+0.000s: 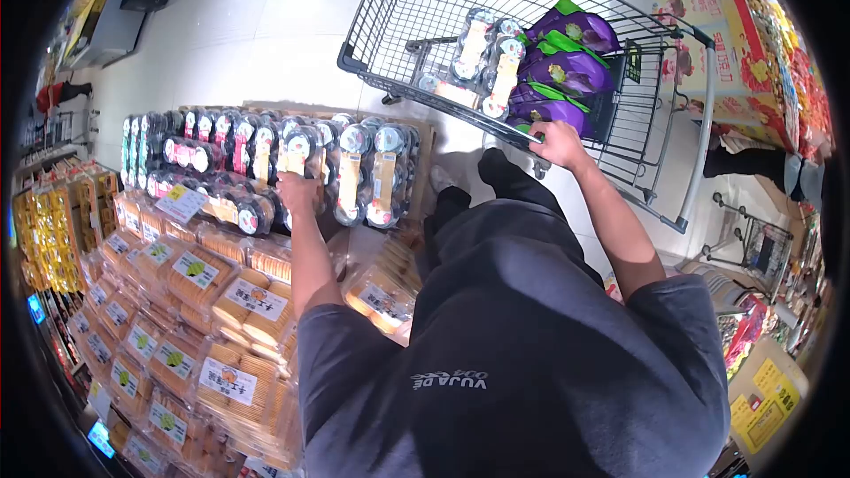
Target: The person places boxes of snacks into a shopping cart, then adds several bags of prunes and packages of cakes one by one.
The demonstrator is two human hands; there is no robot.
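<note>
At the display, my left hand [297,189] has its fingers curled at the near end of a shrink-wrapped pack of cups [299,147] with a yellowish label. Its fingertips are partly hidden. More packs of the same shape stand beside it, among them one pack [385,175] to the right. My right hand [558,143] is closed around the side rim of a wire shopping cart [390,84]. Inside the cart lie a few similar packs of cups [503,75] and several purple packages with green tops [567,71], next to my right hand.
Clear plastic boxes of biscuits [235,381] are stacked at the lower left, by my left arm. Yellow packets [57,230] hang at the far left. Printed boxes [708,26] stand right of the cart. Another cart [761,243] and a person's dark-clothed leg [753,162] are at the right.
</note>
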